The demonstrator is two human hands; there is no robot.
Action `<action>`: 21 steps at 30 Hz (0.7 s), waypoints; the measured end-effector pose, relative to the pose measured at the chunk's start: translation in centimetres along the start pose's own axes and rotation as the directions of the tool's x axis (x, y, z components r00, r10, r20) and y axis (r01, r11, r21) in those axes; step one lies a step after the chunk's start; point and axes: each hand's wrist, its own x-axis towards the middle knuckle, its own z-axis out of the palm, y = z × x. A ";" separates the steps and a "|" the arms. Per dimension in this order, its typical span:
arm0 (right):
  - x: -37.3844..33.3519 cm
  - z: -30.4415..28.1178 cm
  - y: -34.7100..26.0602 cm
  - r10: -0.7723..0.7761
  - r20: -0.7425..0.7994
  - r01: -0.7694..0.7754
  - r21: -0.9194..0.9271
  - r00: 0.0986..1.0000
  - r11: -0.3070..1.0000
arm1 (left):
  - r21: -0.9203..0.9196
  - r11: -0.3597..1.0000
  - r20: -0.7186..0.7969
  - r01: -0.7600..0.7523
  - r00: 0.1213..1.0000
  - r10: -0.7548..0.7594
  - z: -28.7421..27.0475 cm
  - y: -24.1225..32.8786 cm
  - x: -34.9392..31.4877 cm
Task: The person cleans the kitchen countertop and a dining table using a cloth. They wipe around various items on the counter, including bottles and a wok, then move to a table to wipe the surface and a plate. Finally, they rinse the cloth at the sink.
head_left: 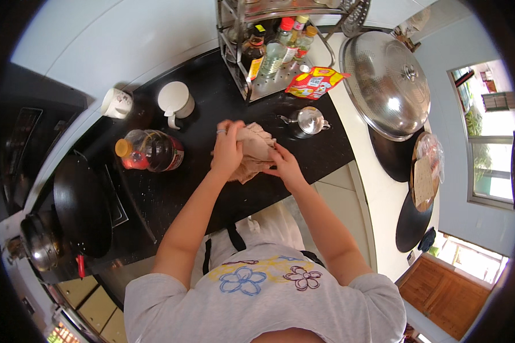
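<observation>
Above the black countertop (189,188), a crumpled pinkish-brown cloth (253,150) is bunched between my two hands. My left hand (229,150) grips its left side, and a ring shows on one finger. Thumb and fingers of my right hand (285,166) pinch the cloth's right edge. Part of the cloth is hidden behind my left hand. Just right of it stands a small shiny metal pot (311,120) with a spout. To the left are a white lidded mug (176,98) and a big bottle of dark liquid (160,150) with a yellow cap.
A metal rack (240,77) with several sauce bottles stands at the back, a red-yellow packet (315,83) by it. A patterned white cup (118,103) is near the wall. A black wok (83,206) sits left; a large domed lid (386,86) leans right.
</observation>
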 end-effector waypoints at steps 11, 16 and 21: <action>4.0 4.9 3.3 -0.609 0.464 0.615 -0.787 0.644 0.050 | 0.379 0.925 0.019 0.002 1.000 -0.010 6.5 -6.4 -1.6; 10.2 10.4 0.7 -0.654 0.395 0.649 -0.735 0.645 0.197 | 0.391 0.899 -0.122 0.196 0.979 -0.161 6.3 -10.8 8.5; 16.4 15.8 -1.3 -0.800 0.276 0.664 -0.722 0.533 0.193 | 0.407 0.888 -0.258 0.216 0.959 -0.115 4.9 -13.6 17.7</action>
